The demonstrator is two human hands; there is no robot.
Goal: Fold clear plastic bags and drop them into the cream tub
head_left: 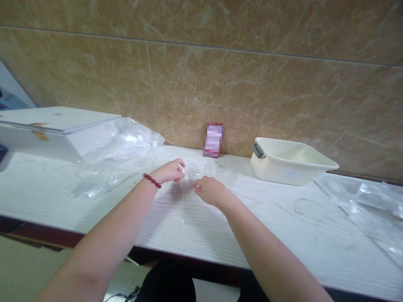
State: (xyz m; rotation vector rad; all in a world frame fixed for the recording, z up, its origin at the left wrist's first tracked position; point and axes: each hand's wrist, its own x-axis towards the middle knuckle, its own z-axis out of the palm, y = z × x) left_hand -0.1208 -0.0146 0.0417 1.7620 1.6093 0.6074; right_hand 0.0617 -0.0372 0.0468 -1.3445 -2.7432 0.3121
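Observation:
My left hand (172,171), with a dark red bead bracelet at the wrist, has its fingers pinched on a crumpled piece of clear plastic film (185,183), which looks like a thin bag. Just to the right, my right hand (210,190) is closed, its curled fingertips close to the edge of the film. What those fingertips grip is too small and see-through to make out. Faint outlines of more clear film run down the white table (163,228) below the hands.
A white box (91,136) stands at the left, with clear plastic bags (134,136) beside it. Against the tiled wall leans a blurred red-and-white phone-like object (213,140). A cream plastic bin (280,170) with a grey handle sits at right. More clear plastic (374,209) lies far right.

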